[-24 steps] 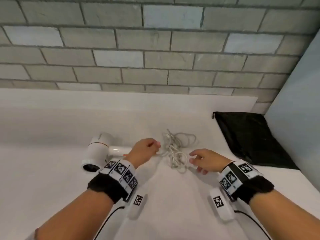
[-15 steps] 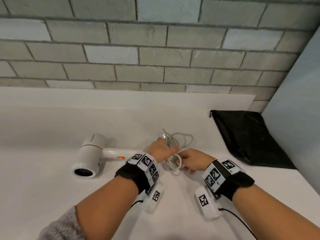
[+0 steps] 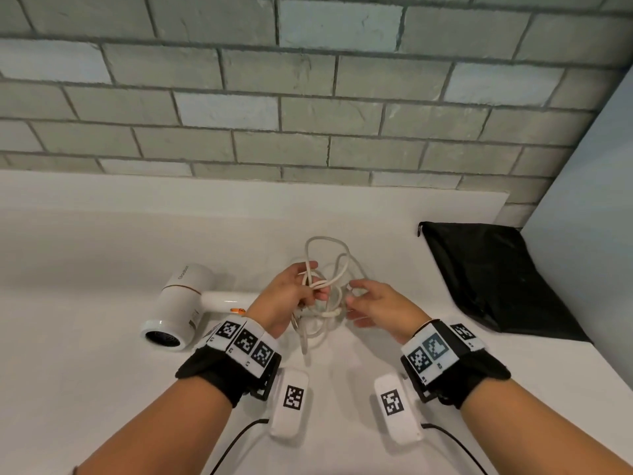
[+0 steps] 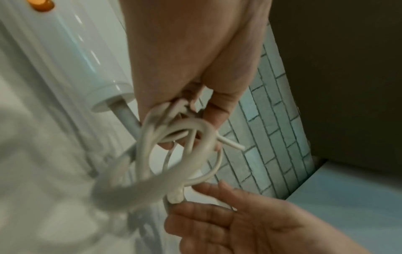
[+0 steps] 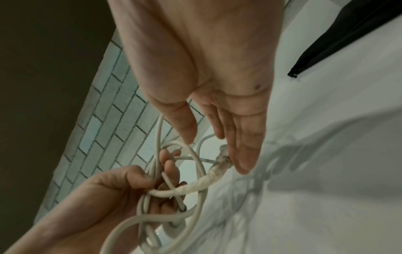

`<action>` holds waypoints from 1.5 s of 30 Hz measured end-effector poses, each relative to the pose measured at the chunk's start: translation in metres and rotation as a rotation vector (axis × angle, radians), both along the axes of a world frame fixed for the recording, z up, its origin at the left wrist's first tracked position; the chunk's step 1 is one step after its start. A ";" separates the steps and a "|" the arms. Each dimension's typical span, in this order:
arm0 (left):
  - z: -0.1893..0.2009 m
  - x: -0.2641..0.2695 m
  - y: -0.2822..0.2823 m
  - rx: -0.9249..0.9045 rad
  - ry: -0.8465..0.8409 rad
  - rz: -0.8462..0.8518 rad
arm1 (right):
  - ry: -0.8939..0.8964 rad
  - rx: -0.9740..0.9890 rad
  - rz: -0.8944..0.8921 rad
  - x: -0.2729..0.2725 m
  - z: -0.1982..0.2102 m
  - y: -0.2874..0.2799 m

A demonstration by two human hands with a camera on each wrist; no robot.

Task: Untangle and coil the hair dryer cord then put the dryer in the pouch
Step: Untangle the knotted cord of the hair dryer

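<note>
Left hand (image 3: pixel 291 296) grips one tangled cord (image 3: pixel 327 269); right hand (image 3: pixel 378 308) open

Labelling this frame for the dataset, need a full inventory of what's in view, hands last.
white plastic hair dryer: 1, white with orange switch, lying on counter left of the hands
tangled white rubber cord: 1, white, lifted between both hands
flat black fabric pouch: 1, black, on counter at right by the wall
white counter: 1, white, under everything
grey brick wall: 1, grey, behind counter
left hand: grips cord loops
right hand: fingers straight, touching cord
</note>
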State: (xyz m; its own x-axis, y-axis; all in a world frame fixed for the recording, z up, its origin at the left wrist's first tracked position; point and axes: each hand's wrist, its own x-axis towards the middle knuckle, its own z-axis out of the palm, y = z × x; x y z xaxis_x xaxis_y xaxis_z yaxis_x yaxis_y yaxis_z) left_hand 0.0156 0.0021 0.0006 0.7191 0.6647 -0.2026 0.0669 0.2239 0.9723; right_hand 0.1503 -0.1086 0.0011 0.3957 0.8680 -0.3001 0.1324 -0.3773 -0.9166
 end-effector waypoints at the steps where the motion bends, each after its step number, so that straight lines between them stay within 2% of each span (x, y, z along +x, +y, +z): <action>1: 0.001 -0.002 0.000 -0.021 -0.022 0.000 | -0.027 0.017 0.029 -0.003 0.001 0.000; 2: 0.003 -0.004 0.000 -0.037 -0.039 0.000 | -0.117 0.025 0.078 -0.005 0.000 0.000; 4: 0.005 -0.007 -0.001 -0.069 -0.074 0.004 | -0.416 0.024 0.181 -0.007 -0.002 0.000; 6: 0.008 -0.007 -0.002 -0.104 -0.119 0.022 | -0.601 0.058 0.167 -0.009 -0.005 -0.003; 9: 0.011 -0.009 -0.004 -0.161 -0.173 0.037 | -0.660 0.166 0.193 -0.013 -0.003 -0.010; 12: 0.011 -0.014 -0.007 -0.045 -0.089 -0.001 | -0.722 0.285 0.248 -0.018 0.007 -0.016; 16: 0.014 -0.020 -0.013 0.219 0.009 -0.110 | -0.580 0.453 -0.034 -0.007 0.033 -0.021; 19: 0.019 -0.023 -0.010 0.200 -0.073 -0.078 | -0.495 0.429 -0.237 0.021 0.043 -0.022; 21: 0.024 -0.028 -0.004 0.201 -0.117 -0.026 | -0.572 0.338 -0.341 0.041 0.043 -0.029; 23: 0.030 -0.034 0.003 0.199 -0.166 0.028 | -0.741 0.230 -0.368 0.061 0.041 -0.041; 26: 0.036 -0.042 0.014 0.125 -0.288 0.113 | -0.970 -0.077 -0.203 0.075 0.039 -0.058; 29: 0.041 -0.045 0.022 0.085 -0.364 0.179 | -0.986 -0.431 0.209 0.067 0.039 -0.063; 31: 0.042 -0.043 0.023 0.075 -0.386 0.189 | -1.053 -0.489 0.344 0.055 0.037 -0.058; 32: 0.042 -0.042 0.022 0.073 -0.388 0.195 | -1.079 -0.411 0.347 0.048 0.037 -0.054; 33: 0.042 -0.040 0.020 0.074 -0.386 0.202 | -1.046 -0.284 0.333 0.038 0.039 -0.049; 34: 0.041 -0.039 0.018 0.076 -0.383 0.212 | -0.934 -0.138 0.320 0.027 0.041 -0.043; 36: 0.041 -0.038 0.014 0.068 -0.376 0.226 | -0.543 0.078 0.291 0.001 0.050 -0.034; 37: 0.041 -0.038 0.013 0.054 -0.378 0.230 | -0.351 0.119 0.289 -0.011 0.053 -0.032; 38: 0.041 -0.039 0.013 0.035 -0.387 0.235 | -0.238 0.121 0.302 -0.021 0.054 -0.029; 40: 0.042 -0.042 0.015 -0.021 -0.428 0.238 | -0.262 0.073 0.364 -0.032 0.051 -0.026; 43: 0.043 -0.049 0.019 -0.099 -0.505 0.216 | -0.491 0.019 0.349 -0.034 0.039 -0.017; 45: 0.045 -0.053 0.021 -0.117 -0.538 0.205 | -0.583 -0.018 0.348 -0.035 0.033 -0.012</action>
State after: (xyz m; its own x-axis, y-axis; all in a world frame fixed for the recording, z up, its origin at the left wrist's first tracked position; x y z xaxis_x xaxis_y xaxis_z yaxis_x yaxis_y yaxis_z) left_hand -0.0373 0.0229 0.0453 0.6002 0.7963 0.0748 -0.4856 0.2885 0.8252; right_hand 0.1150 -0.1201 0.0340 0.1954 0.9710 -0.1380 0.7196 -0.2375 -0.6525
